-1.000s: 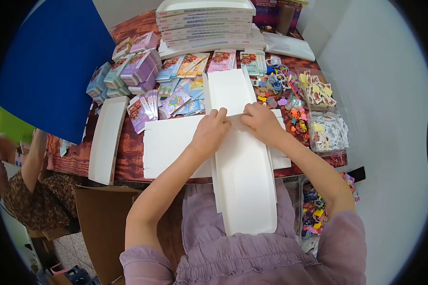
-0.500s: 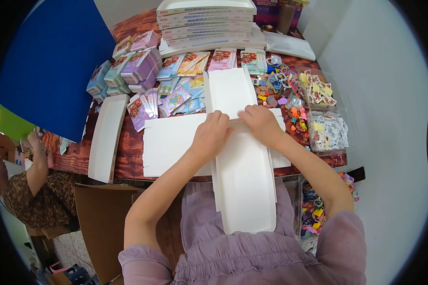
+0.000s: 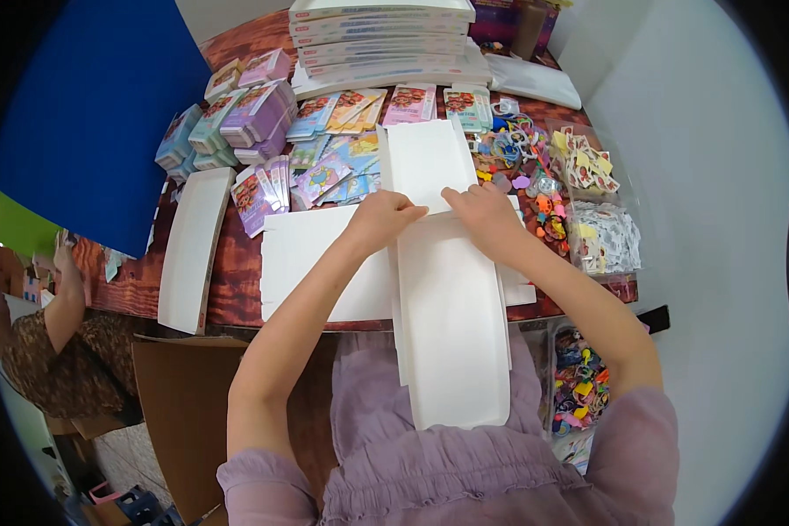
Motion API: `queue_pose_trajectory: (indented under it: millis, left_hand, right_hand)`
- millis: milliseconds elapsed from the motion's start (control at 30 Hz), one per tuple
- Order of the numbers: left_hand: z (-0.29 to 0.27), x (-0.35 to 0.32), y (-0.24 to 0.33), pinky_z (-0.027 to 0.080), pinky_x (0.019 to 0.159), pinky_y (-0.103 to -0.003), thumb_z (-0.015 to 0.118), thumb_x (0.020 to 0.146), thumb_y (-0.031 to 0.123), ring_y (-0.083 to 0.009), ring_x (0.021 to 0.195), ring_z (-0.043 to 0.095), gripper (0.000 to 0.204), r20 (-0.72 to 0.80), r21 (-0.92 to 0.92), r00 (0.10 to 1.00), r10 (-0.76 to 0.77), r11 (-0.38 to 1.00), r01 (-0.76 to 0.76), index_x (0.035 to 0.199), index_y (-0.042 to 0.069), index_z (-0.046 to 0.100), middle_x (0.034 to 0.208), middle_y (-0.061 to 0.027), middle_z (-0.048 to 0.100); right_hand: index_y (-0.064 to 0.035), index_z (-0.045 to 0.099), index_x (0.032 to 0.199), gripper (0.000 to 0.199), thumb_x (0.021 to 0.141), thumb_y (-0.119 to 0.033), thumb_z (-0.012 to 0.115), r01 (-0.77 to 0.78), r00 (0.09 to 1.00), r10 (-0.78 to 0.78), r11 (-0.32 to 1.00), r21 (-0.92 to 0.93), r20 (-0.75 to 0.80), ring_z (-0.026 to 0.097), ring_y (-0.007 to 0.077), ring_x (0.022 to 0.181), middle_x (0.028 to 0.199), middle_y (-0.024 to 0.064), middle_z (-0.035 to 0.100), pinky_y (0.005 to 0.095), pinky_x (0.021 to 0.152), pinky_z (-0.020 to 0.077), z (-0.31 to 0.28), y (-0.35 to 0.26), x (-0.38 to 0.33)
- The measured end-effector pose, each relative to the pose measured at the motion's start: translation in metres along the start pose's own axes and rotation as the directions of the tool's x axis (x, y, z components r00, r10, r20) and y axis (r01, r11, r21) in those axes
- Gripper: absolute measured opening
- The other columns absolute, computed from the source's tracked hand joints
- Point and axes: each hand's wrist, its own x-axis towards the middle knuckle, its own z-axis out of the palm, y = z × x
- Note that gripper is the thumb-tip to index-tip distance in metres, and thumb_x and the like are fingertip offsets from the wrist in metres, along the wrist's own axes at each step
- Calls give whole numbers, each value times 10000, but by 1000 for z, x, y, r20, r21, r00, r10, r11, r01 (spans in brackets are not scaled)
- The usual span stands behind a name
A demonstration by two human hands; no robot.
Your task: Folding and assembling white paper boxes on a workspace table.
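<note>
A long white cardboard box (image 3: 454,324), spread open as two shallow trays joined by a fold, runs from my lap up over the table's near edge. Its far half (image 3: 426,162) rests on the table. My left hand (image 3: 381,221) grips the left end of the fold, thumb stretched along the ridge. On the other end, my right hand (image 3: 484,219) pinches the cardboard, its fingers bent over the edge. Beneath the box, another flat white cardboard sheet (image 3: 316,263) lies crosswise on the table.
Another white tray (image 3: 191,254) lies at left, below stacked card packs (image 3: 254,114). Stacked white boxes (image 3: 381,39) stand at the back. Small colourful trinkets (image 3: 548,206) and clear bins of stickers (image 3: 605,241) are at right. Far left, a co-worker's arm (image 3: 66,298) shows beside a blue panel (image 3: 88,123).
My left hand has shifted slightly left along the fold and its thumb now points right. My right hand has moved a little right. The box stays nearly in place.
</note>
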Motion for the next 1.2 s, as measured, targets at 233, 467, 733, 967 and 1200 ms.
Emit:
queue_pose_trajectory:
  millis: [233, 467, 733, 967, 1200]
  left_hand:
    - [9, -6, 0, 525, 734, -365, 727, 865, 331, -251, 757, 679, 343, -58, -79, 998, -18, 997, 14, 913, -7, 765, 825, -142, 725]
    - [32, -15, -11, 528, 833, -387, 749, 856, 297, -283, 934, 679, 344, -285, 10, 956, 65, 998, -64, 993, -19, 742, 1011, -165, 691]
    - [28, -23, 2, 515, 824, -390, 765, 839, 234, -292, 908, 666, 257, -267, 197, 950, 161, 974, -109, 990, 28, 737, 953, -124, 681]
    - [13, 7, 9, 516, 806, -411, 745, 826, 171, -311, 888, 666, 162, -22, 312, 991, 132, 943, -118, 908, 33, 722, 921, -136, 689]
    - [12, 15, 1, 523, 843, -470, 611, 814, -2, -371, 927, 658, 105, 154, 550, 885, 439, 706, -446, 903, -1, 667, 922, -184, 664]
  right_hand:
    - [-46, 540, 1066, 317, 768, 36, 614, -166, 986, 165, 986, -34, -39, 623, 317, 839, 929, 126, 603, 436, 712, 499, 6, -16, 0]
    - [-8, 632, 1154, 312, 844, -47, 642, -303, 952, 291, 936, 179, 93, 650, 322, 955, 1101, 137, 622, 412, 797, 531, -12, -9, -6]
    - [17, 694, 1138, 303, 881, -145, 681, -493, 866, 352, 720, 488, 356, 678, 278, 985, 934, 159, 693, 349, 859, 522, -21, 18, 0]
    - [17, 658, 963, 152, 818, -21, 638, -218, 934, 162, 964, 151, 319, 666, 324, 944, 963, 151, 677, 403, 813, 531, 0, 20, 14]
    - [-8, 607, 941, 148, 800, 28, 584, -28, 954, 21, 999, 19, 300, 629, 344, 940, 921, 144, 598, 461, 818, 514, -1, 11, 19]
